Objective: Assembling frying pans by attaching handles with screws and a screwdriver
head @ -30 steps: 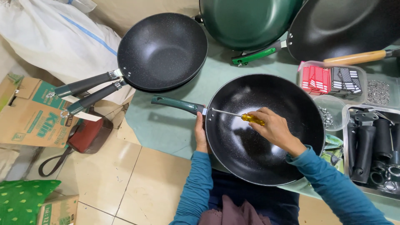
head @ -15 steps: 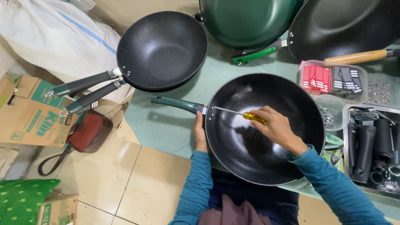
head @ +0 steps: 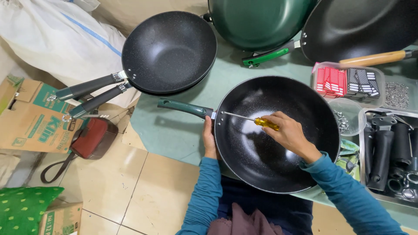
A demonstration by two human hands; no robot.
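A black speckled wok (head: 278,169) with a dark green handle (head: 183,107) rests on the pale green table edge in front of me. My right hand (head: 289,135) grips a yellow-handled screwdriver (head: 257,121) inside the wok. Its metal tip points at the spot where the handle meets the rim. My left hand (head: 209,138) presses against the wok's outer rim just below the handle joint, fingers mostly hidden under the pan.
Two stacked black woks (head: 170,52) overhang the table's left edge. A green wok (head: 257,21) and another black wok (head: 361,26) lie at the back. Trays of screws (head: 346,82) and black handles (head: 387,152) are on the right. Cardboard boxes (head: 26,117) and a red bag (head: 89,139) are on the tiled floor.
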